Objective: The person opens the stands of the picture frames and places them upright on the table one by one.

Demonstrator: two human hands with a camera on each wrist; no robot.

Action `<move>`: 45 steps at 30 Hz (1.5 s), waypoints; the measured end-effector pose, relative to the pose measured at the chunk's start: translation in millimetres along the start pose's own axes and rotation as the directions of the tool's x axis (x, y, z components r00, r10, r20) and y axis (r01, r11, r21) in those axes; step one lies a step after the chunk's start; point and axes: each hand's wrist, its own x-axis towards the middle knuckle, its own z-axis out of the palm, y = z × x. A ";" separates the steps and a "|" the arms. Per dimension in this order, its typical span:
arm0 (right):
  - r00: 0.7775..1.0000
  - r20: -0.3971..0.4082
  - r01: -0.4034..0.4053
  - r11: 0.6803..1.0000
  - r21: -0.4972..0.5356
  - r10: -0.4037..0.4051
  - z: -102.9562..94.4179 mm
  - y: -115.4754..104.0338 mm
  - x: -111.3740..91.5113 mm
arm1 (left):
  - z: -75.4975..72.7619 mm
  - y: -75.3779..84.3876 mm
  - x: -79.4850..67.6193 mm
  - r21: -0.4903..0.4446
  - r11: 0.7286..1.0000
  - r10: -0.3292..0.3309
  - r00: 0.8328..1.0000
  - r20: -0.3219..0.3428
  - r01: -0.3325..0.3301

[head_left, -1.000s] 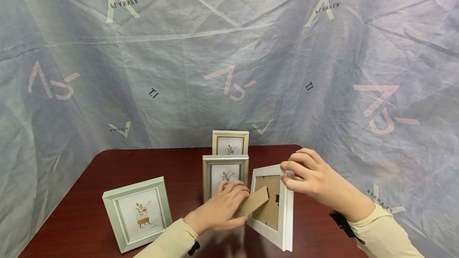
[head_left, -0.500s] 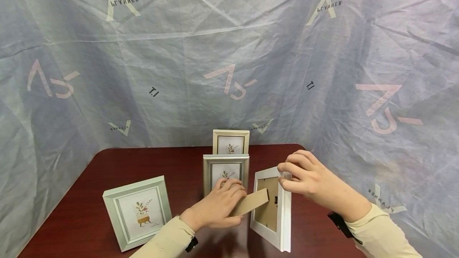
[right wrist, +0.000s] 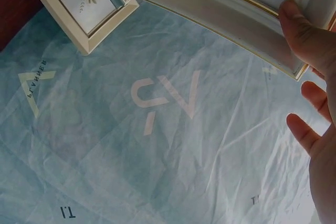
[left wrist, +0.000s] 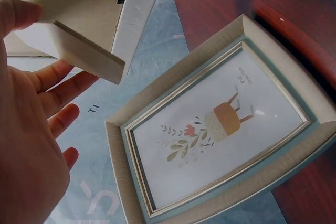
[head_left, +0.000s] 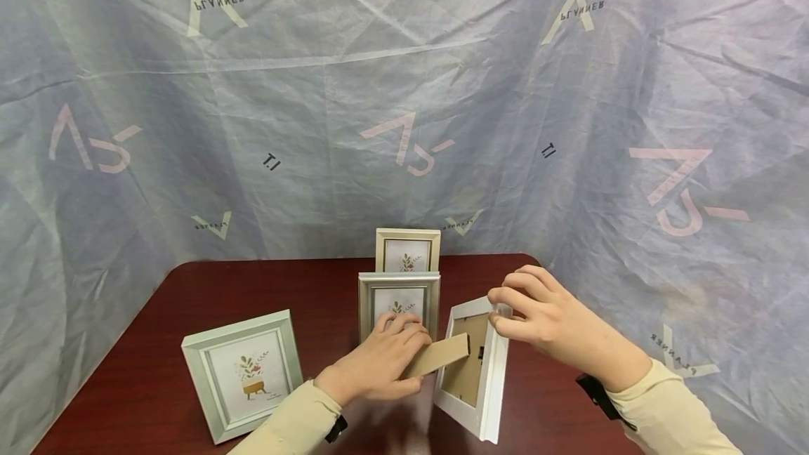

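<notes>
A white photo frame is tilted, its brown back toward me. My right hand holds its upper right corner; in the right wrist view the thumb lies on the front border. Out from the back juts the folding stand. My left hand pinches that stand, with the thumb on one side and fingers on the other in the left wrist view. Just behind the left hand stands a silver photo frame, its lower part hidden.
Behind the silver frame is a cream photo frame, partly covered. A pale green photo frame stands at the left on the dark red table. Grey printed cloth hangs around the back and sides.
The white frame has shifted slightly left and its tilt has changed a little. Both hands have moved slightly left with it, keeping their hold on the stand and the corner.
</notes>
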 end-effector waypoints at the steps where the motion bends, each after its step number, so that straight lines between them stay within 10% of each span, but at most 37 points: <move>1: 1.000 0.001 0.000 1.000 -0.002 0.000 -0.2 0.0 -0.1 | 0.2 0.1 0.0 -0.004 1.000 -0.002 1.000 0.001 0.002; 25: 1.000 0.007 -0.001 0.999 -0.048 0.002 -0.8 1.3 -3.2 | 8.6 0.1 -1.1 -0.025 1.000 -0.020 0.999 -0.042 0.019; 45: 0.990 0.033 -0.139 0.989 -0.052 0.141 -3.8 8.8 -19.8 | -12.0 -13.1 -10.0 -0.064 0.991 -0.127 0.987 -0.101 0.121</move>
